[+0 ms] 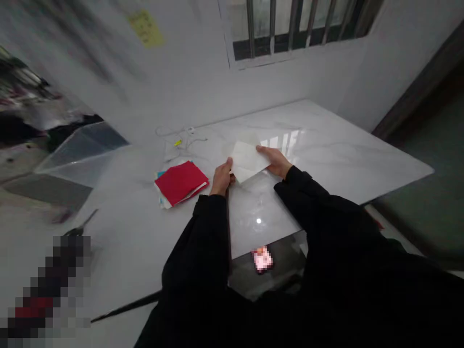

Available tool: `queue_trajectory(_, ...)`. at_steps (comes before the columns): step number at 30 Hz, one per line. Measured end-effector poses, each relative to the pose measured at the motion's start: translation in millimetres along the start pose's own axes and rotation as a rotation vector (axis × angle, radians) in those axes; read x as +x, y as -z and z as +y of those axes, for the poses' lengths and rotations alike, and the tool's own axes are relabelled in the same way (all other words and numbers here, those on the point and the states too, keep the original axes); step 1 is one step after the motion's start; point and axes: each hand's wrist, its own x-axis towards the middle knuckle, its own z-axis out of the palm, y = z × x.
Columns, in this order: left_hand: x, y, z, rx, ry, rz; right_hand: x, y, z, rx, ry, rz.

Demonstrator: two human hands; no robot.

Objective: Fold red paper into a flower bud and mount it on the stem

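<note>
Head view: white paper [247, 162] held between left hand [222, 178] and right hand [274, 161].

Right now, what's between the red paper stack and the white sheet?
The left hand. The head view shows it at the edge of the white sheet, just beside the red paper stack.

Red paper stack [180, 182] lies on marble tabletop [348, 145].

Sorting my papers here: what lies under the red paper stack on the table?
Thin edges of white paper and blue paper stick out beneath the flat red paper stack; everything further under it is covered.
</note>
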Motion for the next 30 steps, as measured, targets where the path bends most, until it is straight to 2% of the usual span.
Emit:
queue_trajectory(6, 0, -1.4, -3, -0.033, 0.020, 0.015, -3, -1, 1, -0.062, 0.086, 0.011)
queue_trajectory(10, -1, -1.0, -5, -0.042, 0.025, 0.003, -5, -4, 2, -0.107, 0.062, -0.092)
queue_trajectory(12, -1, 0.3, -5, -0.051, 0.016, -0.010, -4, -1, 2, -0.149, 0.067, -0.099)
queue_trajectory(14, -1, 1.9, -4, -0.069, -0.004, -0.045, 0, 11, -3, -0.225, 0.191, 0.015)
queue_trajectory(16, -1, 2.9, -3, -0.079, -0.031, -0.076, 3, 31, -15, -0.363, 0.428, 0.231)
queue_trajectory(19, -2, 2.5, -3, -0.059, -0.072, -0.063, 3, 73, -43, -0.736, 0.799, 0.530)
queue_trajectory(20, -2, 1.9, -3, -0.047, -0.084, -0.052, 1, 87, -51, -0.880, 0.890, 0.554)
queue_trajectory(22, -1, 0.8, -4, -0.022, -0.101, -0.043, -3, 111, -62, -1.179, 0.967, 0.492)
queue_trajectory(24, 2, -0.1, -6, 0.008, -0.105, -0.044, -8, 128, -62, -1.485, 0.836, 0.313)
queue_trajectory(27, 4, -1.2, -9, 0.093, -0.110, 0.004, -11, 139, -48, -1.802, 0.458, 0.050)
queue_trajectory(28, 4, -1.7, -11, 0.145, -0.128, 0.038, -12, 140, -42, -1.845, 0.377, 0.013)
queue_trajectory(30, 1, -3.0, -13, 0.298, -0.192, 0.112, -12, 137, -35, -1.861, 0.336, 0.025)
